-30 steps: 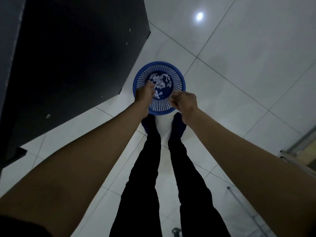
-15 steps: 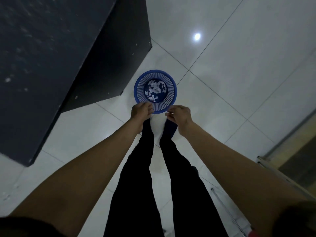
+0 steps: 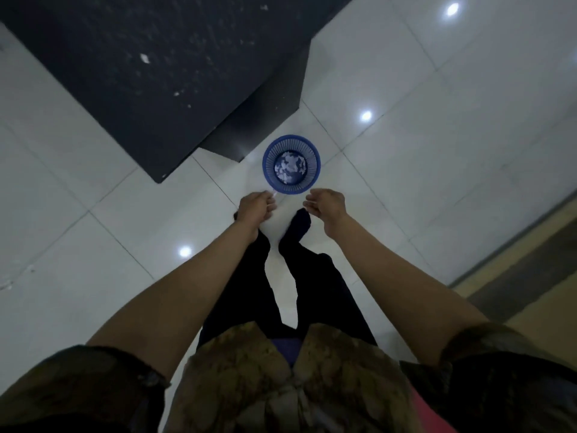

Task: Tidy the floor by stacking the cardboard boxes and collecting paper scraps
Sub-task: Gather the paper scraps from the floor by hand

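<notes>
A round blue mesh basket [image 3: 268,178] stands on the white tiled floor just ahead of my feet. Several white paper scraps [image 3: 288,167] lie in its bottom. My left hand [image 3: 254,208] hangs just near and left of the rim with its fingers loosely curled, apart from the basket. On the other side my right hand [image 3: 327,204] hangs near and right of the rim, fingers also loosely curled with nothing in them. No cardboard box is in view.
A dark table top [image 3: 175,89] fills the upper left, its corner close to the basket, with a white scrap [image 3: 144,58] on it. Small white bits [image 3: 7,284] lie on the floor at far left. A brown threshold strip [image 3: 512,264] runs along the right.
Both hands held the basket rim one second ago and have let go. The view has risen, so the basket now looks smaller and farther below.
</notes>
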Available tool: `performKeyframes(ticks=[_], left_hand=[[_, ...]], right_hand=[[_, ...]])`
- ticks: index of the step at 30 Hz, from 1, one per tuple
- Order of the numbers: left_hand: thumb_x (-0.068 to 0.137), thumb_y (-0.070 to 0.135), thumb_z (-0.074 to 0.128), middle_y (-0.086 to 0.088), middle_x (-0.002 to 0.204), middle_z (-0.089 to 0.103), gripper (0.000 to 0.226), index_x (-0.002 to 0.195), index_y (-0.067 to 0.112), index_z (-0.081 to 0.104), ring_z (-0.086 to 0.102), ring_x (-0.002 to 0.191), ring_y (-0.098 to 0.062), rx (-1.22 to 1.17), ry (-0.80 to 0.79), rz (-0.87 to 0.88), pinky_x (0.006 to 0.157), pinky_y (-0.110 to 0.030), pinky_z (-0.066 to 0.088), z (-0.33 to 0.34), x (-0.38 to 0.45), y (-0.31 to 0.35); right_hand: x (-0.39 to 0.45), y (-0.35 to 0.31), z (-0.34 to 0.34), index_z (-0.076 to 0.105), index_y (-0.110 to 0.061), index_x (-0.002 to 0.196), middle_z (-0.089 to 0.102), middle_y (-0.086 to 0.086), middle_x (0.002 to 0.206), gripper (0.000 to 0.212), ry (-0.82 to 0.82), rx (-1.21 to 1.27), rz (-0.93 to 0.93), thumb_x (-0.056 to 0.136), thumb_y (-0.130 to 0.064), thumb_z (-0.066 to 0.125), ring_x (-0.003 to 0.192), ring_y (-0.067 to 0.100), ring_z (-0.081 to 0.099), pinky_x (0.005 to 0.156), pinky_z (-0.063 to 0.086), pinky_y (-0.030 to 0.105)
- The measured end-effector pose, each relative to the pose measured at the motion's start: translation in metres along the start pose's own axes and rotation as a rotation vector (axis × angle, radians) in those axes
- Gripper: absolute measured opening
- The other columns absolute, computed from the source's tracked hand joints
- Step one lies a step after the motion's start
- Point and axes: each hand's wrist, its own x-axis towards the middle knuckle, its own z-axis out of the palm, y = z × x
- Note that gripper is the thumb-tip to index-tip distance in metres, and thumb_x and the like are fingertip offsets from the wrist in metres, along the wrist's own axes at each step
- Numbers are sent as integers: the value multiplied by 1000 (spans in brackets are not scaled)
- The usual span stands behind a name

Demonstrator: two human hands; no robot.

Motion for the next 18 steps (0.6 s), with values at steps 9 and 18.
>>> performKeyframes(ticks=[9,18], left_hand=[[95,22,60,-5,91,69,12,90,13,66,66,79,-16,-203,25,38,79,-29,52,-78,-81,-38],[95,20,59,-7,95,69,16,102,8,67,67,86,-19,-434,111,112,75,-27,53,-182,-127,-103]], right_hand=[[-99,16,42,58,-1,98,62,10,80,4,-75,-71,-67,95,-4,56,66,18,61,60,53,23],[-164,81,109,56,0,102,62,9,80,8,-196,-249,-146,97,-6,52,66,16,61,58,51,22]])
